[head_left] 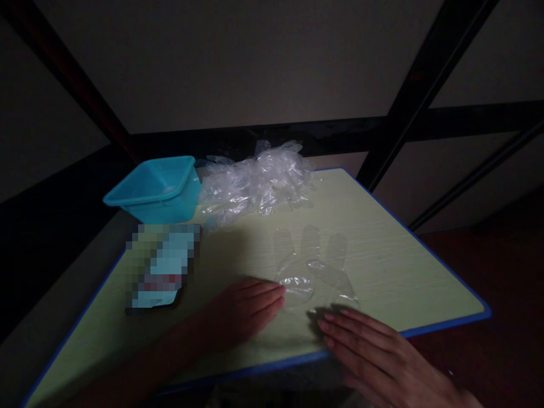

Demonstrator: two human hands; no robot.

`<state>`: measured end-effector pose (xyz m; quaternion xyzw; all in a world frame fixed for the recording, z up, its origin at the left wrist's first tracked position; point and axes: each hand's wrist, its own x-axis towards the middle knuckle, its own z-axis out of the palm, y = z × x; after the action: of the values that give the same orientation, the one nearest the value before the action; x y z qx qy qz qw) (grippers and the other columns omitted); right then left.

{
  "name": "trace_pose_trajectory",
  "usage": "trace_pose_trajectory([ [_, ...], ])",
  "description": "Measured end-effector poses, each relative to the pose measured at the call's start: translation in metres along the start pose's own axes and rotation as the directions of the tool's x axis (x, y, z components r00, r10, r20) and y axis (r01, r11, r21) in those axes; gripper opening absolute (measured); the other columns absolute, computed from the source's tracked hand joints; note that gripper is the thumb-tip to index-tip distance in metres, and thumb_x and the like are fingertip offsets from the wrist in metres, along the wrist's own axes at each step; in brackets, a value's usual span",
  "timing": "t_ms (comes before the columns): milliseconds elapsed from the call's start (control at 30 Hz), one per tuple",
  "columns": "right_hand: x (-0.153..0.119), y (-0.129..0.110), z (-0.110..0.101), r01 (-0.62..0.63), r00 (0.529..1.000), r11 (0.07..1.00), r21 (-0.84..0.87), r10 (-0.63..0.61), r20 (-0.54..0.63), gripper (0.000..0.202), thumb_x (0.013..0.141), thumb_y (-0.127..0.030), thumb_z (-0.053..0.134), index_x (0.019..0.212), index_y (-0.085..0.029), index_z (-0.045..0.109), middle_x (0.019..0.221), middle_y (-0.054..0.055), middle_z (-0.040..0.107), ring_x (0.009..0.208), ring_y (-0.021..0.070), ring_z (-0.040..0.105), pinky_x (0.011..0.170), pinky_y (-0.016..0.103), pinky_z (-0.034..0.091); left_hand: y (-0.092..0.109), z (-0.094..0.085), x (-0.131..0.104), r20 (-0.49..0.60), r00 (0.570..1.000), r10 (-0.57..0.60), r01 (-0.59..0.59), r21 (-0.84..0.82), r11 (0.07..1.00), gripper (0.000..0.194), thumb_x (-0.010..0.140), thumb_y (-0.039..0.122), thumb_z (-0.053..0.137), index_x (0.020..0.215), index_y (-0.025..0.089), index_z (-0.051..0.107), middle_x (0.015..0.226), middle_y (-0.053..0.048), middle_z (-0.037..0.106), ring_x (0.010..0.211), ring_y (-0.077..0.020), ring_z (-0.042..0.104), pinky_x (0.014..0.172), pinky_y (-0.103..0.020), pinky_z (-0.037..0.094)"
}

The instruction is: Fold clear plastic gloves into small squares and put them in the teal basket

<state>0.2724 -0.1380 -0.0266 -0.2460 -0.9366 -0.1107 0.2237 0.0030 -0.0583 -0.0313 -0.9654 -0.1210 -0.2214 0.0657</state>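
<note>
A clear disposable plastic glove (331, 289) lies flat on the table, its fingers pointing away from me and parts of it folded over. My left hand (250, 306) rests at the glove's left side, fingers stretched out and close together, the tips at a shiny fold. Over the near table edge is my right hand (378, 351), its fingers extended toward the glove's cuff end. Whether the right fingertips touch the plastic, I cannot tell. Neither hand visibly grips anything.
A heap of clear plastic gloves (259, 181) is piled at the back of the pale, blue-edged table (382, 260). To its left stands a blue plastic basin (170, 207). A pixelated flat object (165, 266) lies in front of the basin. Behind the table rises a panelled wall (255, 68).
</note>
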Motion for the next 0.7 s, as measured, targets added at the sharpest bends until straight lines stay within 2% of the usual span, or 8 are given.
trace_pose_trajectory([
  [200, -0.008, 0.003, -0.001, -0.086, 0.996, 0.995, -0.045, 0.085, -0.02, 0.031, 0.092, -0.012, 0.038, 0.113, -0.008, 0.06, 0.115, 0.008, 0.065, 0.119, 0.0166, 0.049, 0.096, 0.031, 0.047, 0.0, -0.004, 0.002, 0.016, 1.0, 0.02, -0.021, 0.024, 0.999, 0.028, 0.094, 0.012, 0.034, 0.101, 0.01, 0.061, 0.103, -0.007, 0.069, 0.095, -0.016, 0.063, 0.081, -0.028, 0.051],
  [400, -0.014, 0.004, -0.007, -0.159, 0.987, 0.976, -0.15, 0.161, 0.002, 0.036, 0.093, -0.011, 0.03, 0.109, -0.011, 0.063, 0.115, 0.01, 0.065, 0.11, 0.0191, 0.056, 0.083, 0.031, 0.053, -0.001, -0.004, 0.003, -0.01, 0.999, 0.03, -0.03, 0.019, 0.999, 0.027, 0.094, 0.014, 0.036, 0.1, 0.009, 0.061, 0.101, -0.006, 0.07, 0.094, -0.0162, 0.064, 0.08, -0.028, 0.052],
  [567, -0.015, 0.003, -0.006, -0.224, 0.974, 0.961, -0.161, 0.224, -0.023, 0.034, 0.093, -0.011, 0.032, 0.107, -0.01, 0.063, 0.11, 0.011, 0.067, 0.105, 0.0191, 0.059, 0.08, 0.03, 0.054, 0.0, -0.004, 0.003, -0.008, 1.0, 0.021, -0.021, 0.037, 0.999, 0.024, 0.093, 0.013, 0.039, 0.099, 0.01, 0.061, 0.1, -0.007, 0.07, 0.093, -0.0159, 0.063, 0.08, -0.028, 0.051],
  [700, -0.018, 0.002, -0.002, -0.269, 0.963, 0.953, -0.139, 0.269, -0.022, 0.033, 0.093, -0.017, 0.035, 0.111, -0.007, 0.061, 0.114, 0.015, 0.064, 0.109, 0.0217, 0.057, 0.079, 0.033, 0.055, 0.0, -0.003, 0.001, 0.006, 1.0, 0.021, -0.021, 0.02, 1.0, 0.023, 0.092, 0.013, 0.04, 0.102, 0.01, 0.06, 0.1, -0.007, 0.069, 0.093, -0.0163, 0.062, 0.081, -0.029, 0.051],
])
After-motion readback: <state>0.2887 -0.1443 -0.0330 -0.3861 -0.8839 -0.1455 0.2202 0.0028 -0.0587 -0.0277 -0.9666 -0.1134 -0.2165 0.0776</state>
